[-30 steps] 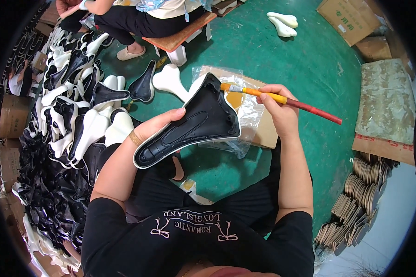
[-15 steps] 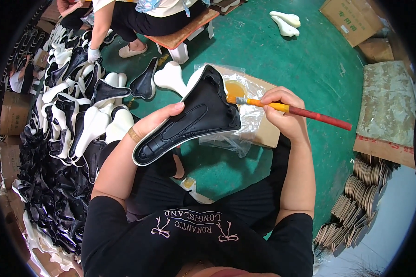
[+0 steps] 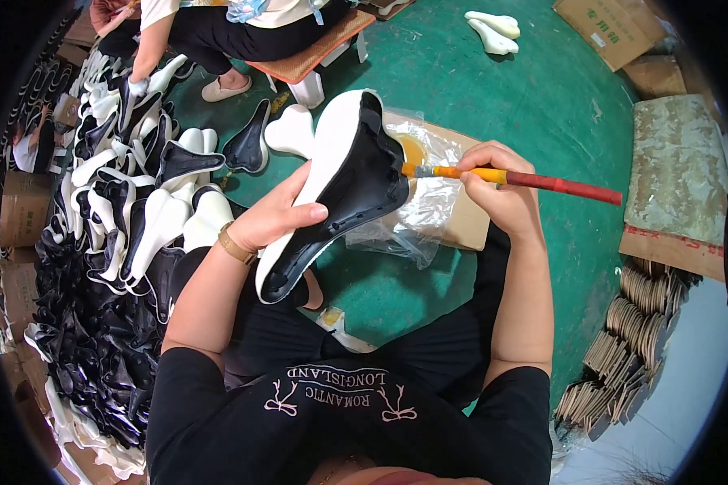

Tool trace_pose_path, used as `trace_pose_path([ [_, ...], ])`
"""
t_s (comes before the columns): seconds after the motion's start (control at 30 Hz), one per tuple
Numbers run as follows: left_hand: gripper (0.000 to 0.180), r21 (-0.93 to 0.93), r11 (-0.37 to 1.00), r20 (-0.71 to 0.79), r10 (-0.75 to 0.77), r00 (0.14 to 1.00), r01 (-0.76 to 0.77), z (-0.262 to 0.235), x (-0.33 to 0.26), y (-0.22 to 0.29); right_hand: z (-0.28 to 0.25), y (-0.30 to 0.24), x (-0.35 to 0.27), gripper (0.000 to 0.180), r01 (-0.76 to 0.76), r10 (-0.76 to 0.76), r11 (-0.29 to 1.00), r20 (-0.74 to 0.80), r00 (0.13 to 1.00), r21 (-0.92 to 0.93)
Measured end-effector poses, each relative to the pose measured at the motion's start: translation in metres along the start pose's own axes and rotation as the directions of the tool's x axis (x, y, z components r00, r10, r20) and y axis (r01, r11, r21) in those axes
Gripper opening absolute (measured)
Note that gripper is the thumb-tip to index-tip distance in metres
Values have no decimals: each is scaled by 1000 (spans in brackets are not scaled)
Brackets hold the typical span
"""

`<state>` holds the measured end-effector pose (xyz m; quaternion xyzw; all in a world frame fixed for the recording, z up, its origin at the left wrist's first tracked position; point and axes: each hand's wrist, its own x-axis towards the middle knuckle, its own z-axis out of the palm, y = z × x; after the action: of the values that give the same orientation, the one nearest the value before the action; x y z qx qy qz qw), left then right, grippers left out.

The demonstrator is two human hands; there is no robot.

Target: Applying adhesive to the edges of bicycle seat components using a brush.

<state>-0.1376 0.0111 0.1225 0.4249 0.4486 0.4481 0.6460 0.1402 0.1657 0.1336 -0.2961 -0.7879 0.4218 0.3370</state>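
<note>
My left hand (image 3: 287, 212) grips a bicycle saddle (image 3: 356, 166) by its side, thumb over the black underside and fingers hidden behind the white cover. The saddle is tilted, its wide end up and its narrow nose toward my lap. In my right hand (image 3: 500, 194) is a brush (image 3: 562, 187) with a red and yellow handle, pinched near its metal band. Its orange bristles touch or nearly touch the saddle's right edge at the wide end. Behind that edge, amber liquid (image 3: 413, 150) shows on clear plastic sheeting (image 3: 437, 202) over a cardboard box (image 3: 467, 220).
Piled at my left are white saddle covers (image 3: 166, 222) and black saddle shells (image 3: 97, 347). Another person (image 3: 210, 40) sits on a stool (image 3: 315, 48) ahead, a gloved hand in the pile. Two white pieces (image 3: 493, 32) lie on the green floor. Stacked cardboard (image 3: 623, 339) stands at right.
My left hand has turned the saddle, so more of its white side shows and its nose has swung right. The brush has shifted slightly with the edge. The other person's gloved hand has moved left.
</note>
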Motion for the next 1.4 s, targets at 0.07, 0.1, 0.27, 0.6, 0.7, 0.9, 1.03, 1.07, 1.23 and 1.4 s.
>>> trace_pose_path([
  [0.07,91,46,999,-14,-5,1000,6,-2,1,-2,-2,0,0,8,-45,45,999,34,998,3],
  [0.1,92,141,990,-24,33,999,-29,-3,2,-6,-2,0,0,7,-88,88,996,69,994,5],
  [0.27,98,308,949,-92,94,991,-62,-1,5,-9,-2,6,1,6,-117,115,992,34,993,54],
  [0.6,93,594,804,-246,213,946,-26,-4,13,-16,34,43,9,13,-257,244,962,-129,961,-94],
  [0.7,94,576,817,-264,226,938,-35,-3,15,-17,37,51,12,13,-252,242,965,-114,963,-79],
  [0.9,95,543,838,-260,236,936,-60,-3,16,-16,9,15,13,8,-266,347,870,-133,928,415],
  [1.03,96,486,872,-242,208,948,-67,1,19,-13,14,11,10,7,-260,335,835,-73,939,484],
  [1.07,96,451,890,-227,192,955,-72,3,20,-11,14,14,11,8,-240,319,866,-114,941,439],
  [1.23,94,390,917,-221,180,959,-82,9,24,-8,13,15,11,7,-122,181,961,-229,956,250],
  [1.4,92,446,884,-205,250,946,-137,7,36,-13,13,-1,6,6,-54,61,990,-49,997,133],
])
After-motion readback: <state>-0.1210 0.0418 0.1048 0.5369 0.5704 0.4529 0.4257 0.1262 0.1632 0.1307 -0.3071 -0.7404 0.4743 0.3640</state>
